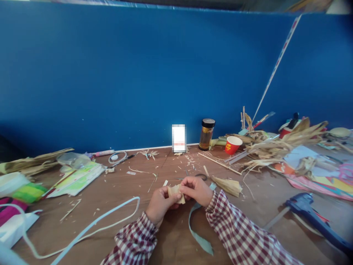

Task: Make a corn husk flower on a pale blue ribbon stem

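Observation:
Between my two hands is a small pale piece of corn husk [174, 190], which looks folded or rolled. My left hand [160, 202] pinches its left side, thumb on top. The fingers of my right hand [197, 189] close on its right edge; some fingertips are hidden beneath. Just beyond my right hand lie scissors [203, 177], partly covered by it. A bundle of husk tied like a small broom [227, 186] rests to the right. A pale blue-green ribbon [199, 235] curls on the table below my right wrist.
A blue glue gun [311, 211] lies at right. Behind stand a lidded jar of brown liquid [207, 135] and a red paper cup [233, 145]. Dried husks [275, 147] heap at right. A white cable [110, 224] loops at left near a painted sheet [79, 178]. A blue partition [138, 73] closes the back.

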`<state>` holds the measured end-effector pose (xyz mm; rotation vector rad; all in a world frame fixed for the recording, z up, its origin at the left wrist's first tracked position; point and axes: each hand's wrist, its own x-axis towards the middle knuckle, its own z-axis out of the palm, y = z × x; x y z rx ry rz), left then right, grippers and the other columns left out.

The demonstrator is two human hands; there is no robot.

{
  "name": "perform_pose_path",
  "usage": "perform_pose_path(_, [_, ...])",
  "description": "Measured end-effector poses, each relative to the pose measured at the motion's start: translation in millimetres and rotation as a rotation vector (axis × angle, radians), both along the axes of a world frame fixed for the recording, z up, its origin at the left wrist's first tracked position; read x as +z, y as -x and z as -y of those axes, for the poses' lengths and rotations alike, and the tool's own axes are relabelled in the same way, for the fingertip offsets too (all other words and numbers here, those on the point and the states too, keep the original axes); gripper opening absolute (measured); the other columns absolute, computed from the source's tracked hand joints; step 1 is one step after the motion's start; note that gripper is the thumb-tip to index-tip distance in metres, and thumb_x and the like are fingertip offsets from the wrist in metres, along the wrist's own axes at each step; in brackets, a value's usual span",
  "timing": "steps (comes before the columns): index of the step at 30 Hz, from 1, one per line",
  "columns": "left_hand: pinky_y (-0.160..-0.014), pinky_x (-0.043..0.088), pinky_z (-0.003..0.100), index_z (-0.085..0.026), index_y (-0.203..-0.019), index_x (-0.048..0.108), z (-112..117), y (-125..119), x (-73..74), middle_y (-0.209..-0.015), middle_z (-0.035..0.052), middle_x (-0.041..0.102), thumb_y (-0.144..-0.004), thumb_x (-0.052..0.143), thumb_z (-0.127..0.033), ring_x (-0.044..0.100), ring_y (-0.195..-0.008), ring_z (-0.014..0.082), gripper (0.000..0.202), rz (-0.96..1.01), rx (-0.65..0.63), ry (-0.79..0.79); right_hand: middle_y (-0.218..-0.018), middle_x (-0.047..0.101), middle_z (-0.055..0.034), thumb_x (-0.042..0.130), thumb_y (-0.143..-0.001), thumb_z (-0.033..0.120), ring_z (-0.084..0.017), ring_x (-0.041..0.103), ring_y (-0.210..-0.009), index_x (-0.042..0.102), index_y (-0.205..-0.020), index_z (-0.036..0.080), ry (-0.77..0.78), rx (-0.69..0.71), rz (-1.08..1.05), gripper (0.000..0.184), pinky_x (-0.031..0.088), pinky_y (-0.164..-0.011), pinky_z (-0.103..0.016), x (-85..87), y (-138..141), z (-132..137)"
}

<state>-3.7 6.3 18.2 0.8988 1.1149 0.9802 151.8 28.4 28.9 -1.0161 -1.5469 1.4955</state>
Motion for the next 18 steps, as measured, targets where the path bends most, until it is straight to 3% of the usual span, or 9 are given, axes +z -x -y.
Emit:
perform_pose_path(9, [-0.051, 0.048, 0.018, -0.011, -0.080, 0.064, -2.2, 4.0, -0.4, -0.069, 0.0035, 0.066, -0.052, 0.080, -0.027, 0.059, -0.058, 0.0098, 0.037, 0.121, 0.037, 0.042, -0.057, 0.057, 0.0018, 0.059, -0.073, 0.042, -0.008, 0.052, -0.049, 0.056, -0.077, 0.014, 0.032, 0.007, 0.006, 0.028, 0.044, -0.050, -0.021, -6.0, -1.7, -4.4])
perform_pose_path(18, [-0.052, 0.050, 0.019, -0.011, -0.074, 0.065, -2.9, 3.3, 3.3, -0.067, 0.0036, 0.065, -0.050, 0.081, -0.026, 0.058, -0.056, 0.0091, 0.032, 0.192, 0.109, 0.076, -0.055, 0.058, 0.0022, 0.070, -0.063, 0.038, -0.009, 0.054, -0.049, 0.054, -0.075, 0.014, 0.060, 0.007, 0.051, 0.031, 0.045, -0.048, -0.020, -6.8, 1.3, -0.4])
